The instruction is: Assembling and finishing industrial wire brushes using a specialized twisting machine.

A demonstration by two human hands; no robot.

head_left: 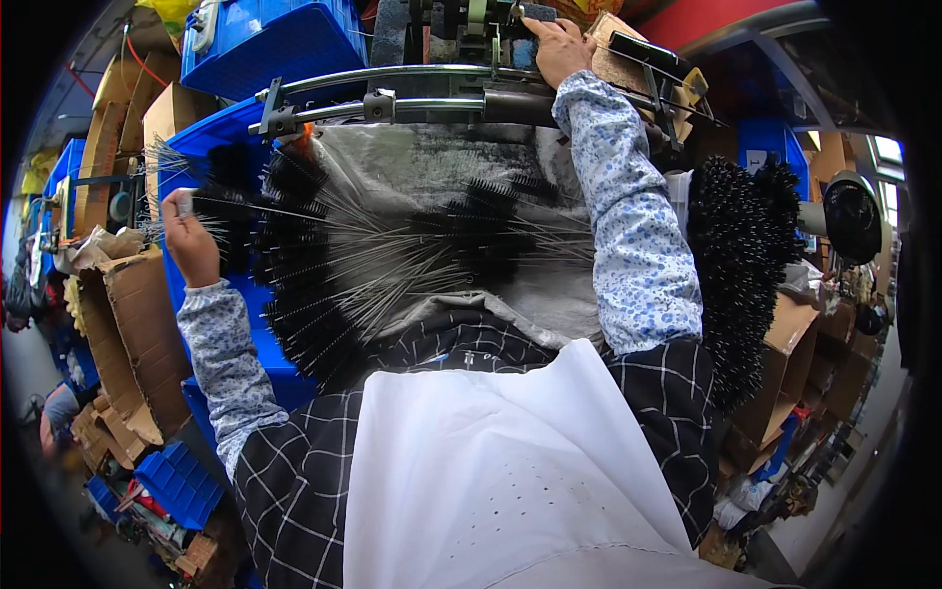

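My left hand (192, 243) is raised at the left, its fingers pinched on the bristled end of a thin black tube brush (228, 201). The brush's bare wire stem points right, across other brushes. A white wrap covers one fingertip. My right hand (561, 51) reaches up to the bench machine (481, 44), fingers drawn together at its metal parts; what they hold, if anything, is too small to make out. Between my arms, a bundle of wire-stemmed black brushes (304, 285) lies on a grey cloth (432, 152) over my lap, with more brushes (491, 231) in the middle.
Metal rails (432, 103) run across in front of me. A blue crate (270, 49) stands at the far left, above a blue bin (260, 304). Cardboard boxes (132, 334) line the left. A dense mass of black bristles (736, 275) stands beside my right arm.
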